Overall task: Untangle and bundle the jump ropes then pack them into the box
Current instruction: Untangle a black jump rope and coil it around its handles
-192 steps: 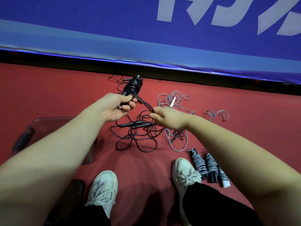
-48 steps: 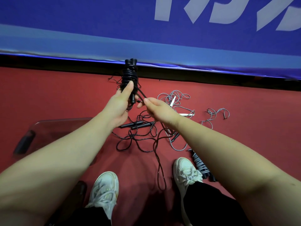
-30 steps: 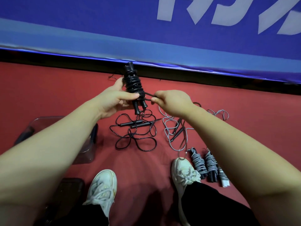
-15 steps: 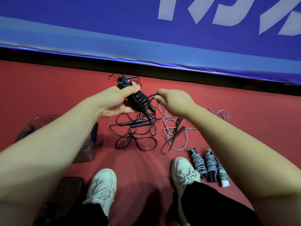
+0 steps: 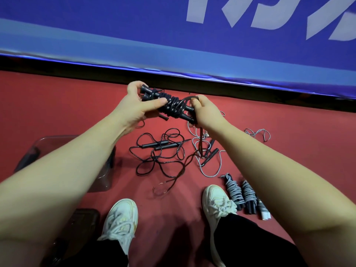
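Clutter lay on the red floor [image 5: 57,105] below the hands: a loose black rope [image 5: 159,151] tangled mid-floor with its two handles side by side, a loose grey rope [image 5: 210,157] just right of it, and wound grey bundles [image 5: 240,193] beside the right shoe [image 5: 217,199]. Clear box [image 5: 107,166] sat at the left, mostly hidden under the left forearm; a dark lid [image 5: 84,216] lay near the left shoe [image 5: 121,218]. Blue banner [image 5: 173,35] closed off the floor's far edge. Bare floor lay open toward the far left and far right.

Black bundle [image 5: 169,105] was held up over the floor near that far edge, roughly level between both hands. Left hand [image 5: 134,106] gripped its left end, thumb across the coils, fingers curled behind the handle tips. Right hand [image 5: 206,110] was closed at the right end, thumb and fingers pinching a loop of the free strand — the strand dropped from that hand to the floor and ended in a loop between the shoes.
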### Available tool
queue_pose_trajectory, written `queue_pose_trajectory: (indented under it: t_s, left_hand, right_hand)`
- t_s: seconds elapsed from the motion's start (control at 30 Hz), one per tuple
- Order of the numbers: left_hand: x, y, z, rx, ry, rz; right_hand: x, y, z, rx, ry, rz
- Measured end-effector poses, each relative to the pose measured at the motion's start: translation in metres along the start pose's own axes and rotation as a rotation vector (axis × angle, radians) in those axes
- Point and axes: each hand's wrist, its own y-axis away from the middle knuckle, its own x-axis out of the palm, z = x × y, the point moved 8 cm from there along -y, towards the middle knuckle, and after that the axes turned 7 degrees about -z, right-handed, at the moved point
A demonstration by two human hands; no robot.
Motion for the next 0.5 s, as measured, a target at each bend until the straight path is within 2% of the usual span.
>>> queue_pose_trajectory:
  t_s: [0.1,0.23,0.4,0.5]
  left_hand:
    - [0.004,0.002,-0.007,0.029,-0.088,0.088]
    - [0.002,0.001,-0.007,0.019,-0.342,0.095]
    - [0.013,0.010,0.006,-0.091,-0.771,0.275]
    - [0.025,0.019,0.011,-0.035,-1.095,0.382]
  right_hand:
    - [-0.006,-0.003,0.001,-0.013,0.009,-0.010]
    - [-0.005,-0.002,-0.004,-0.052,0.059,-0.020]
    - [-0.010,-0.003,-0.005,-0.145,0.198,-0.088]
    - [-0.009,0.001,-0.005,-0.188,0.207,-0.088]
